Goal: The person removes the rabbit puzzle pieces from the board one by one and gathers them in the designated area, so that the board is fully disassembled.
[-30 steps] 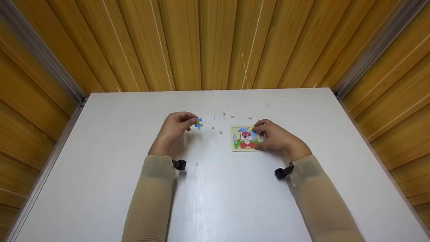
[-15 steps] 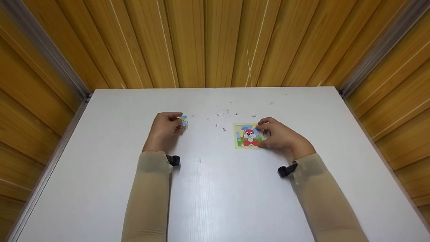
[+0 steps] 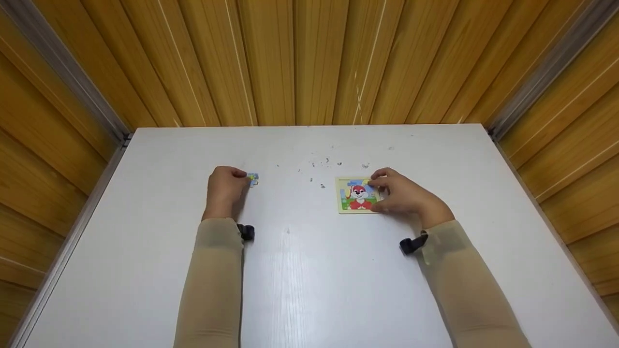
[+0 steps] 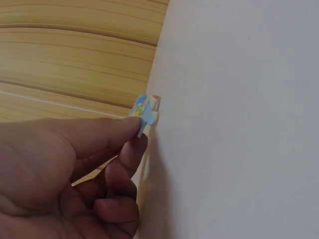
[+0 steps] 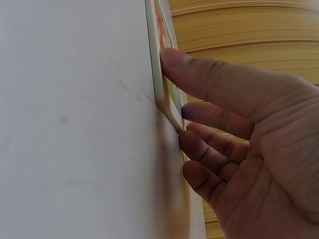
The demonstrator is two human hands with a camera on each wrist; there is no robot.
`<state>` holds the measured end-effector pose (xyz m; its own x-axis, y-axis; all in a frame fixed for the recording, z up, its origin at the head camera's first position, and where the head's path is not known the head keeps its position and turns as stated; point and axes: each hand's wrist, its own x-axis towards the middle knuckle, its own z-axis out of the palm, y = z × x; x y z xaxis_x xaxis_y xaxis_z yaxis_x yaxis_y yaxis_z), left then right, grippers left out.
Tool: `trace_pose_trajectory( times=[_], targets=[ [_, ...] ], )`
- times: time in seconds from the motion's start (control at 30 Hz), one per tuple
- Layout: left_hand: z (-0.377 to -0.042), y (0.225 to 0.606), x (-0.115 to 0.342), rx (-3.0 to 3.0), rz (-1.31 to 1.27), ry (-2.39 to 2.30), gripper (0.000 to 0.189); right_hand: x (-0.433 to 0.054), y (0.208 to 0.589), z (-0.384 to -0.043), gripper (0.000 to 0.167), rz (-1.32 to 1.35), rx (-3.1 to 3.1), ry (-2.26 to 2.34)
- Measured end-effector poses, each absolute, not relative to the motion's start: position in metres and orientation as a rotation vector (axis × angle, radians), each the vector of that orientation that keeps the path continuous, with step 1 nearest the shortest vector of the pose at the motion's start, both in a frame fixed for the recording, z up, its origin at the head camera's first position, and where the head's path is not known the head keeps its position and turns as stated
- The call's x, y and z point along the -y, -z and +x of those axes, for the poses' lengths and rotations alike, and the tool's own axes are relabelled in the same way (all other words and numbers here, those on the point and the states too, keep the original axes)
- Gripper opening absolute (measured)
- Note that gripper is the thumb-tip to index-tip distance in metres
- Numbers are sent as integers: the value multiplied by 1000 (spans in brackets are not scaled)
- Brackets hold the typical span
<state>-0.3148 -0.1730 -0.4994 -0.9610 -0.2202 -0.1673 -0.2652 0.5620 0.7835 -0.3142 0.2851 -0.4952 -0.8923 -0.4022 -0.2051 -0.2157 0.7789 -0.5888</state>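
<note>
My left hand [image 3: 226, 191] pinches a small jigsaw puzzle piece [image 3: 254, 179] between thumb and fingers, left of the table's middle. Close up in the left wrist view, the puzzle piece [image 4: 149, 112] is mostly light blue with bits of yellow, green and red. To the right lies a square framed jigsaw puzzle [image 3: 359, 195] with a red and white cartoon animal on it. The right hand [image 3: 404, 198] grips its right side. In the right wrist view the thumb [image 5: 177, 57] lies over the edge of the framed puzzle [image 5: 155, 74]; the fingers partly hide its corner.
A white table [image 3: 309, 270] bears both hands' work. Small dark marks or specks [image 3: 323, 186] are scattered on its far middle part. Wood-patterned panels [image 3: 314, 63] stand behind the table and on both sides.
My left hand has moved left, away from the framed puzzle, carrying the puzzle piece with it. The right hand stays at the framed puzzle. The head view has shifted slightly.
</note>
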Motion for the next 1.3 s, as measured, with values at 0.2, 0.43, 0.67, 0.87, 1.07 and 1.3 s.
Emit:
trace_pose_trajectory(
  times=[0.2, 0.43, 0.67, 0.87, 1.07, 1.3],
  targets=[
    [-315, 502, 173, -2793, -460, -1341, 25, -284, 494, -314, 76, -461, -2648, 812],
    [-315, 501, 172, -2812, -469, -1314, 26, -285, 493, -314, 76, -446, -2650, 795],
    [-315, 492, 168, -2806, -476, -1330, 28, -285, 492, -314, 75, -455, -2662, 782],
    [-308, 473, 143, -2802, -365, -1407, 35, -285, 496, -314, 76, -464, -2663, 786],
    [-302, 457, 88, -2767, -136, -1435, 39, -286, 498, -313, 76, -448, -2656, 811],
    [-297, 453, 30, -2716, 64, -1419, 35, -282, 502, -310, 75, -421, -2640, 827]
  ],
)
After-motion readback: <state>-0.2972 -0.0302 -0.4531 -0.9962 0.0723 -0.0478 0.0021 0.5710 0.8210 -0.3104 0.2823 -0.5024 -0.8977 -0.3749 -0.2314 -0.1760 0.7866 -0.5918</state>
